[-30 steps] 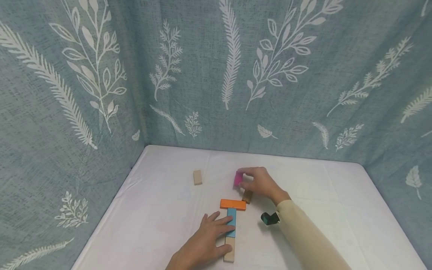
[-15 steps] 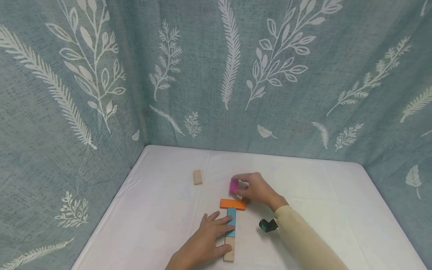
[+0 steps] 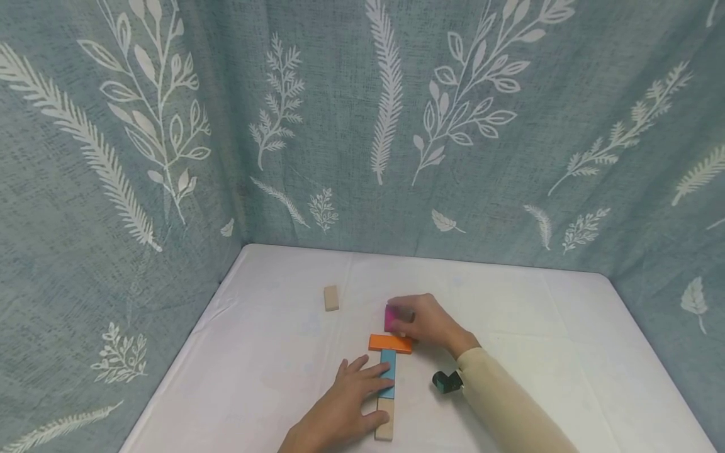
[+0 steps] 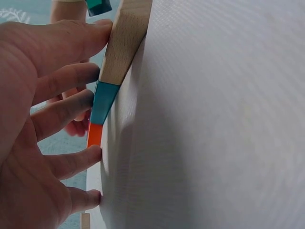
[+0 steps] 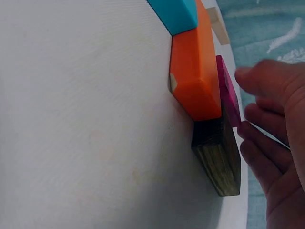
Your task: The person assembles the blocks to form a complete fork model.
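My right hand (image 3: 430, 322) pinches a small pink block (image 3: 389, 319) between thumb and fingers, just beyond the orange block (image 3: 386, 343). A dark brown block (image 5: 219, 162) lies by the orange block's right end, mostly hidden under my right hand in the head view. From the orange block's middle, a blue block (image 3: 387, 358) and a plain wooden block (image 3: 384, 430) run toward me end to end. My left hand (image 3: 352, 399) rests on this row with fingers spread; its thumb touches the wooden block and two fingertips touch the blue one.
Another plain wooden block (image 3: 331, 298) lies apart at the back left of the white-covered table (image 3: 272, 352). A dark green wrist device (image 3: 447, 382) projects from the right sleeve (image 3: 498, 390). A patterned blue-green curtain (image 3: 340, 126) closes off the back and sides.
My right hand has moved toward me and slightly left, bringing the pink block down close behind the orange block. The left hand has stayed in place.
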Action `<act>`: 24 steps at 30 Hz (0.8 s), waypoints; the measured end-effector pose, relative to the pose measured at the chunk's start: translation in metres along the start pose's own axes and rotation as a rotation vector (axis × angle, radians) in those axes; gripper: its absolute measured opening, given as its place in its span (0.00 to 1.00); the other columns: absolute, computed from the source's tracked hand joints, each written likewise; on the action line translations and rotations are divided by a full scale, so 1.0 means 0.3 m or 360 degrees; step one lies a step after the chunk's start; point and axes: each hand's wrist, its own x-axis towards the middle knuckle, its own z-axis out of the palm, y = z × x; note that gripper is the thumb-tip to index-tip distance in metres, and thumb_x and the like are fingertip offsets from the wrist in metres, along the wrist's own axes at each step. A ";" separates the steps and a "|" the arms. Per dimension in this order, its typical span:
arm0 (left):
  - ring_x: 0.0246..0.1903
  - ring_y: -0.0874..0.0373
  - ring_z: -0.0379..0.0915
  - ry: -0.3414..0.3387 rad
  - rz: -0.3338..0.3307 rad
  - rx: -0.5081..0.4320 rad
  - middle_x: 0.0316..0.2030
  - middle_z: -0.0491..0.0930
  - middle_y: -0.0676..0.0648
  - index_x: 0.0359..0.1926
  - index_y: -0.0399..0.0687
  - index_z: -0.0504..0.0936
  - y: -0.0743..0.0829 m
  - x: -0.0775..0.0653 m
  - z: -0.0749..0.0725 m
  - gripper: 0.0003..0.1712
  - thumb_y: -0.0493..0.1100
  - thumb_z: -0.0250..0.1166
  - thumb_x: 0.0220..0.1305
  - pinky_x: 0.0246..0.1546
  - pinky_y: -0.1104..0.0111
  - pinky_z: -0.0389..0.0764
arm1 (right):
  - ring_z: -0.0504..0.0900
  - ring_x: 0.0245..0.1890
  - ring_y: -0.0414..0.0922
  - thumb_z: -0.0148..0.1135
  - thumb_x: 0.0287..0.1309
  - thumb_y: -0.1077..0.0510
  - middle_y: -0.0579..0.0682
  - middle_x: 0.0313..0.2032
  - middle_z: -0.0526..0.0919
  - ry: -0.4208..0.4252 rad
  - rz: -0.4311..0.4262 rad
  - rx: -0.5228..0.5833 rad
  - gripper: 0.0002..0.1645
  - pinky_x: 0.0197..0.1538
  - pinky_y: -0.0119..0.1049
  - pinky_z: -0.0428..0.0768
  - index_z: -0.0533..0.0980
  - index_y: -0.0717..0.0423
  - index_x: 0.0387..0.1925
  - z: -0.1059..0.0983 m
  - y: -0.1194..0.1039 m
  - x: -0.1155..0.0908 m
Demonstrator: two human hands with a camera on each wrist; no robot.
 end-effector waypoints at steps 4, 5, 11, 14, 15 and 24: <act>0.83 0.34 0.58 -0.0017 -0.0024 0.0001 0.78 0.74 0.51 0.70 0.58 0.85 0.000 0.002 0.000 0.30 0.55 0.75 0.69 0.80 0.24 0.52 | 0.85 0.54 0.45 0.75 0.69 0.56 0.47 0.59 0.90 0.0020 -0.0021 -0.0027 0.25 0.71 0.54 0.84 0.85 0.51 0.66 0.001 -0.002 0.008; 0.83 0.34 0.57 -0.0025 -0.0033 0.0003 0.78 0.74 0.52 0.71 0.59 0.85 0.001 0.003 -0.001 0.31 0.55 0.75 0.69 0.80 0.24 0.51 | 0.85 0.54 0.45 0.74 0.70 0.57 0.48 0.59 0.91 0.0020 -0.0021 -0.0025 0.24 0.71 0.55 0.84 0.85 0.51 0.66 0.003 -0.002 0.010; 0.83 0.34 0.57 -0.0035 -0.0039 0.0012 0.78 0.74 0.52 0.71 0.59 0.84 -0.001 0.005 -0.001 0.31 0.56 0.75 0.69 0.80 0.24 0.52 | 0.87 0.60 0.49 0.73 0.70 0.58 0.50 0.60 0.91 0.0028 -0.0017 -0.0019 0.22 0.71 0.56 0.84 0.86 0.52 0.63 0.014 -0.004 0.013; 0.83 0.34 0.57 -0.0041 -0.0041 0.0018 0.79 0.74 0.52 0.71 0.59 0.84 -0.002 0.005 0.000 0.31 0.57 0.75 0.70 0.79 0.24 0.52 | 0.87 0.63 0.52 0.74 0.69 0.59 0.51 0.60 0.91 0.0029 -0.0026 -0.0012 0.22 0.72 0.57 0.83 0.86 0.53 0.63 0.015 -0.008 0.011; 0.83 0.34 0.57 -0.0043 -0.0042 0.0019 0.79 0.74 0.52 0.71 0.59 0.84 -0.003 0.005 0.000 0.31 0.57 0.75 0.70 0.79 0.24 0.52 | 0.87 0.63 0.53 0.74 0.69 0.59 0.52 0.60 0.91 0.0030 -0.0033 -0.0012 0.22 0.72 0.57 0.83 0.86 0.54 0.63 0.015 -0.009 0.011; 0.83 0.35 0.57 -0.0065 -0.0071 0.0018 0.79 0.74 0.52 0.71 0.60 0.84 -0.001 0.009 -0.002 0.31 0.57 0.75 0.70 0.80 0.25 0.51 | 0.88 0.58 0.49 0.75 0.67 0.59 0.50 0.57 0.92 0.0011 -0.0130 -0.0081 0.21 0.70 0.53 0.85 0.87 0.53 0.61 0.019 -0.006 0.007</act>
